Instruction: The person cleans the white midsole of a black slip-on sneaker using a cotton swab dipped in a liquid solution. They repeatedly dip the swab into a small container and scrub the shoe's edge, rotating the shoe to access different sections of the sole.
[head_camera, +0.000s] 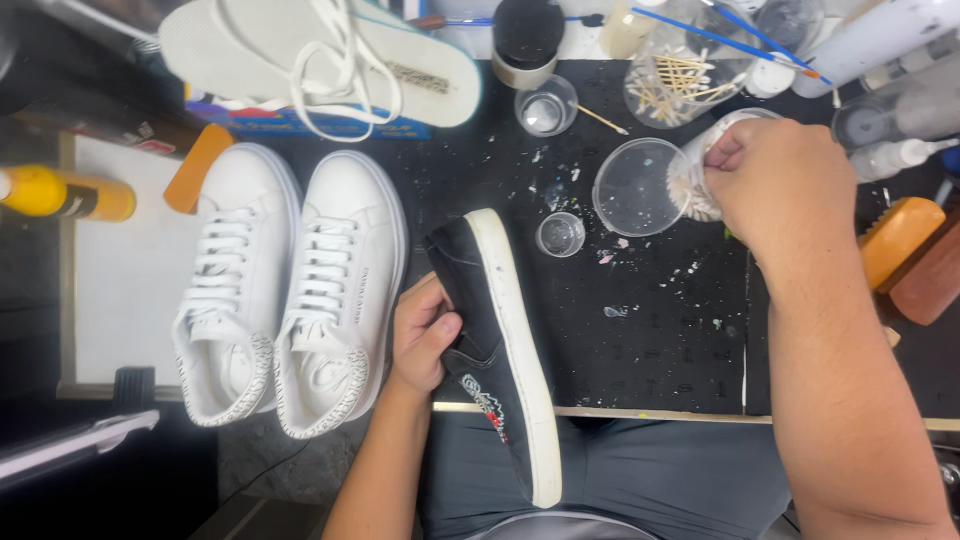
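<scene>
- The left hand (423, 335) grips a black slip-on shoe (495, 350) by its upper, thumb pressed into the dark fabric, fingers wrapped behind it.
- The shoe is tipped on its side, its off-white sole edge facing right; the heel end hangs over the person's lap and the toe end rests on the black table (650, 340).
- Just left of that hand, a pair of white lace-up sneakers (290, 290) stands side by side, toes pointing away, heels with a speckled pattern.
- A small clear cup (560, 234) sits just beyond the shoe's toe, on a surface flecked with dried paint.
- The right hand (775, 180) is clenched around a white tub of cotton swabs (700, 170), fingertips pinching at its rim.
- A clear round lid (637, 187) lies touching that tub on its left.
- Farther back stand a clear jar of wooden sticks (680, 85), another small glass (546, 104), and a pale insole with loose white laces (320, 55).
- A yellow bottle (65, 193) lies at the far left.
</scene>
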